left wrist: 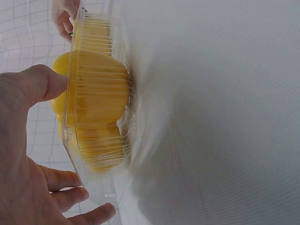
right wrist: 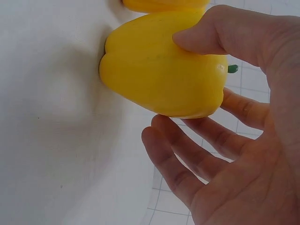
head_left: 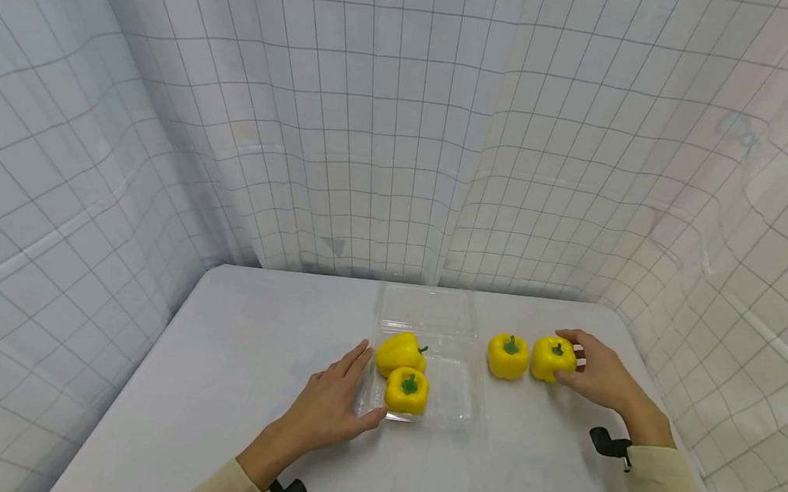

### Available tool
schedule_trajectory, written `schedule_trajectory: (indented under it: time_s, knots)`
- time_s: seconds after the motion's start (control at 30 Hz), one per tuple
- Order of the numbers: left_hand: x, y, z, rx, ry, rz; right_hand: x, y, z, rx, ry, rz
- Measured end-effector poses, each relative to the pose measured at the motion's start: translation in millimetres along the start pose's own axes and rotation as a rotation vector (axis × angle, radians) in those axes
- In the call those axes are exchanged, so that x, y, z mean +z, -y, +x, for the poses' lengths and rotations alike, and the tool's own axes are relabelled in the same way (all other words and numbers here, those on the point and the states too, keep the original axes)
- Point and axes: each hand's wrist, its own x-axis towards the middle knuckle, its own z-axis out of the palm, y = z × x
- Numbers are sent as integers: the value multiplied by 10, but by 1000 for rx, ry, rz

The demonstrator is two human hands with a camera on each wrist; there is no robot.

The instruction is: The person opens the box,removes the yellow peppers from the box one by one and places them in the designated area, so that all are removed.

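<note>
From the head view, the left hand (head_left: pixel 330 408) is resting flat on the white surface (head_left: pixel 214 371), its fingers straight and its thumb lying against the near left edge of a clear plastic tray (head_left: pixel 454 404). Two yellow peppers are sitting in the tray's left half, one tipped on its side (head_left: pixel 399 353) behind an upright one (head_left: pixel 406 390). To the right of the tray, a third pepper (head_left: pixel 507 356) is standing just beside a fourth pepper (head_left: pixel 553 358), which the right hand (head_left: pixel 597 372) is cupping with curled fingers.

In the left wrist view, the left hand's thumb (left wrist: pixel 40 84) is pressing on the tray's ribbed wall (left wrist: pixel 101 140), with the yellow peppers showing through it; the fingers (left wrist: pixel 70 197) are lying relaxed, gripping nothing.

In the right wrist view, the right hand's thumb (right wrist: pixel 211 35) is lying on the fourth pepper (right wrist: pixel 159 75), which is sitting on the surface, while the fingers (right wrist: pixel 187 150) are curving round its other side. The third pepper's edge (right wrist: pixel 164 4) is touching it at the top.
</note>
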Motion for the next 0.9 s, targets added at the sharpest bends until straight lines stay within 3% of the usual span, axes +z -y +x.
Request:
schedule_trajectory:
  time_s: [0.9]
  knots:
    - [-15, -3, -16, 0, 6, -17, -31, 27, -33, -10, 5, -59]
